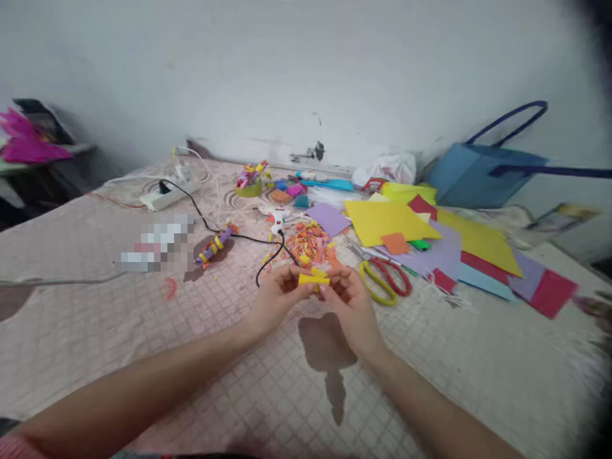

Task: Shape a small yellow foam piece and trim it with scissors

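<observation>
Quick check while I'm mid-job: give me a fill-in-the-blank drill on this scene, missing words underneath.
1. The left hand and right hand together hold a small piece coloured ____.
2. The finger loops of the scissors are red and ____.
3. The cord attached to the white glue gun is coloured ____.
4. Between left and right, the blue bag stands on the picture's ____.

Missing words: yellow; yellow; black; right.

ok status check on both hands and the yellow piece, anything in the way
Left hand and right hand pinching yellow piece. Piece up off table. Nothing seen blocking; scissors near right hand, scraps beyond.
</observation>
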The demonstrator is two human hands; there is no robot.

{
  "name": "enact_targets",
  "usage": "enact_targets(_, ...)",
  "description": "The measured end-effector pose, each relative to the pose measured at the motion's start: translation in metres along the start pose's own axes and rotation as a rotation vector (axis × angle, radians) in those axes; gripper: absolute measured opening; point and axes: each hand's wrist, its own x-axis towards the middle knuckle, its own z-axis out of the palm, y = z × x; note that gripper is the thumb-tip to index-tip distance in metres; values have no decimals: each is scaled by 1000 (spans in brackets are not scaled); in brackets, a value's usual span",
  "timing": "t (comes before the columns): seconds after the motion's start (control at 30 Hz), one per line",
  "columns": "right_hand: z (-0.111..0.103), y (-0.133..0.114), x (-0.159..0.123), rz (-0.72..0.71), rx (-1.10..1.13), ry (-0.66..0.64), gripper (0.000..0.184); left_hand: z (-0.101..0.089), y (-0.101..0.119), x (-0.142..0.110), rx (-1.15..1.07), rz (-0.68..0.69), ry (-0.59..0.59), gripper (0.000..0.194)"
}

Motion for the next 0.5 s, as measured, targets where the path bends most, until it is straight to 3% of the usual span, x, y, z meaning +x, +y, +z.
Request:
enact_targets(0.3,0,-1,1,72,-30,-79,18,-1,-1,0,-24,-35,21,26)
enact_targets(0.5,-1,-1,1,61,-84,-56,21,-1,-4,-1,12,-39,17,25)
